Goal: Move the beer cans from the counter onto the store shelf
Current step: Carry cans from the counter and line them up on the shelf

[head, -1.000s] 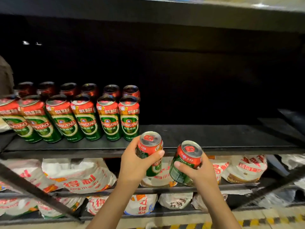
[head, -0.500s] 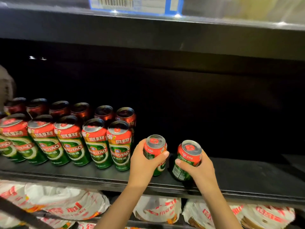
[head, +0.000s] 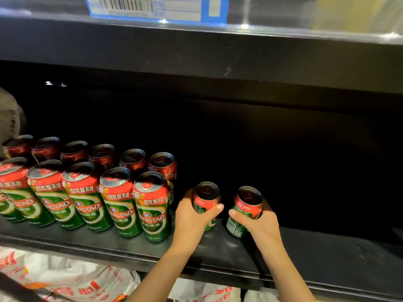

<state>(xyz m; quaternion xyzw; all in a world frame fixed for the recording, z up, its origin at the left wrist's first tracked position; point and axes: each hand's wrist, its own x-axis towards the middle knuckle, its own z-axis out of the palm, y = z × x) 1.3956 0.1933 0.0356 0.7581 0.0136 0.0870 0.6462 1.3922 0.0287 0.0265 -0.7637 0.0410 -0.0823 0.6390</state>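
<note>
Fingers of left hand [head: 192,216] and right hand [head: 259,223] each around a can [head: 206,198], bare shelf [head: 327,251] rightward.

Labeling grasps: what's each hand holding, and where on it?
Left hand grips one beer can around its mid body, thumb across the front. Right hand grips a second beer can the same way.

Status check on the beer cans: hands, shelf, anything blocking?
Left hand grips one can, right hand grips another can. Both at the shelf, right of the stocked rows. Nothing blocking.
</note>
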